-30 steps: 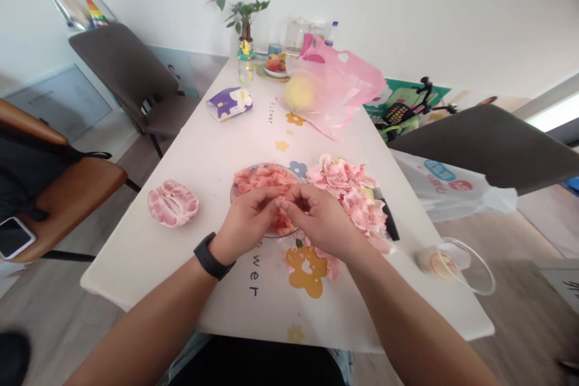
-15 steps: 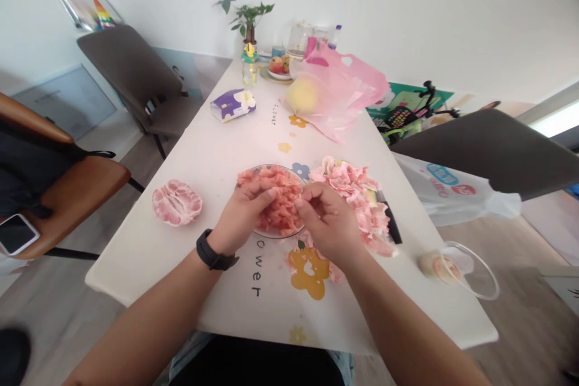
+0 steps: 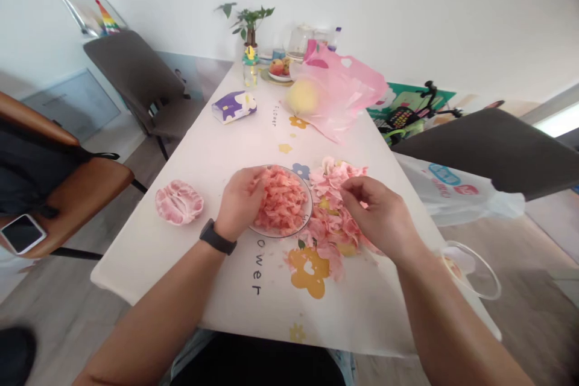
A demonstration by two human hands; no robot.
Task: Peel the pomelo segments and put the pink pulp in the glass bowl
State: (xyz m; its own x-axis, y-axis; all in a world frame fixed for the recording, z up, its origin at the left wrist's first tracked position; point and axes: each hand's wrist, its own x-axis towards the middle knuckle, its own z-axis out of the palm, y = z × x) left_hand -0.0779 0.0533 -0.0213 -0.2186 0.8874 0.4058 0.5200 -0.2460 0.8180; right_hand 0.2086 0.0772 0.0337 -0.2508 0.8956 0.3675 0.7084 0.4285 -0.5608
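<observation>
- Left grip (image 3: 239,200): fingers curled at edge of plate (image 3: 306,217); can't tell if holding.
- Right grip (image 3: 383,214): half-curled over peelings (image 3: 332,178); can't tell either.
- Pink pulp (image 3: 281,202): on plate, between 2 grips.
- Peeled fruit (image 3: 180,202): left of left grip.

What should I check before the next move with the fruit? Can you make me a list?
1. Plate flat on the table: ok.
2. Pulp inside the plate: ok, heaped there.
3. Left hand by the plate: ok, at its left side.
4. Right hand free of scraps: cannot tell; its fingertips are over the peel pile, but its grip is unclear.
5. Peeled fruit piece apart from the peels: ok, alone on the left.
6. Peels well clear of the plate: not ok, they lie right beside its rim.
</observation>
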